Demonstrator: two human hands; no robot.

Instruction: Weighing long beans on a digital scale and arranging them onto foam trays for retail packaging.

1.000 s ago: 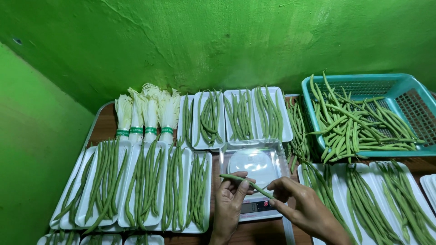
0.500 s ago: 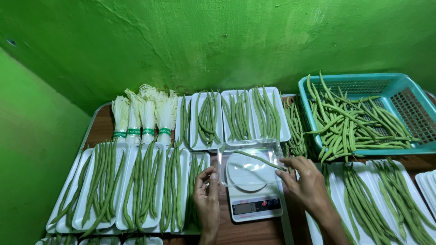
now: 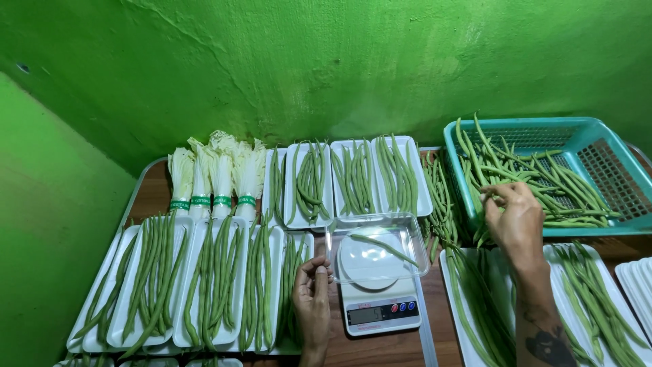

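Note:
A small white kitchen scale (image 3: 377, 299) carries a clear plastic tray (image 3: 337, 258) with one green bean (image 3: 384, 248) lying in it. My left hand (image 3: 312, 295) rests just left of the scale, fingers loosely curled, holding nothing. My right hand (image 3: 515, 219) reaches into the teal plastic basket (image 3: 598, 146) of loose green beans (image 3: 536, 173), its fingers pinching among the beans at the basket's near left corner; whether a bean is gripped is unclear.
White trays filled with green beans (image 3: 204, 285) lie in rows at left, behind the scale (image 3: 353, 177) and at right (image 3: 591, 299). Banded bunches of white leafy stalks (image 3: 216, 177) stand at the back left. A green wall closes off the rear and left.
A bean held by both hands over the scale now lies in the clear tray. My right hand moved right into the basket. My left hand dropped beside the scale.

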